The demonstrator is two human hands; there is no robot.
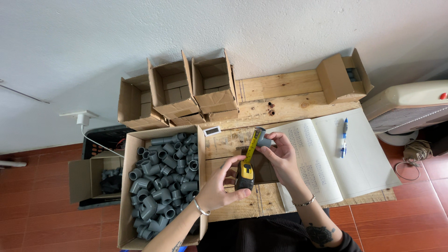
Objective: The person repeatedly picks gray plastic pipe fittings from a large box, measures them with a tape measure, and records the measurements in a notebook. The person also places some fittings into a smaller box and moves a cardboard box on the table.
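My left hand (219, 185) grips a yellow and black tape measure (245, 175) over the wooden table (284, 95). Its yellow tape (253, 144) is drawn out up to a grey plastic pipe fitting (262, 136). My right hand (280, 156) holds that fitting, with the tape's end against it. Both hands hover above the table's front middle, just left of an open ruled notebook (336, 158).
An open cardboard box (161, 184) holding several grey pipe elbows stands at the left. Three open cardboard boxes (179, 91) line the wall, another (343, 77) at the back right. A blue pen (344, 137) lies on the notebook. A fan (410, 109) stands at the right, and a floor box (95, 179) at the left.
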